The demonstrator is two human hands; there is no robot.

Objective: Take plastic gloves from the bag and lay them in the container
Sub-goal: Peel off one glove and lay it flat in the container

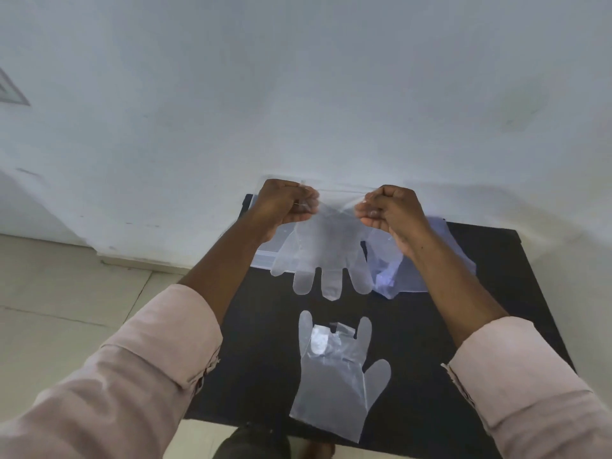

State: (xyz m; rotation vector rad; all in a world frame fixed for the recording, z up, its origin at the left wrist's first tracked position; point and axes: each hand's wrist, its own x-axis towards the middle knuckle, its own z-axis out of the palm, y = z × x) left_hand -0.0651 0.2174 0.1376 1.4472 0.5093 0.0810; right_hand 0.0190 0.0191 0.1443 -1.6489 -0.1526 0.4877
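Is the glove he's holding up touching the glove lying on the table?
Apart. The head view shows bare dark table between the held glove and the lying glove.

A pale, blue-white wall (298, 77) filled the upper part of the view, plain and matt, with faint smudges and small dark marks low down to the left of the worktop. High on the wall's far left edge a grey framed shape (11, 91) cut into view, too cropped to identify. Below the wall a narrow pale skirting ledge (139, 260) met a floor (66, 309) of large cream tiles with thin dark joints. The black, matt worktop (496, 260) stood against the wall, its far edge touching it, its near edge over the tiles. Light was soft and even, cool in tone, casting only a weak shadow on the wall just above the worktop.
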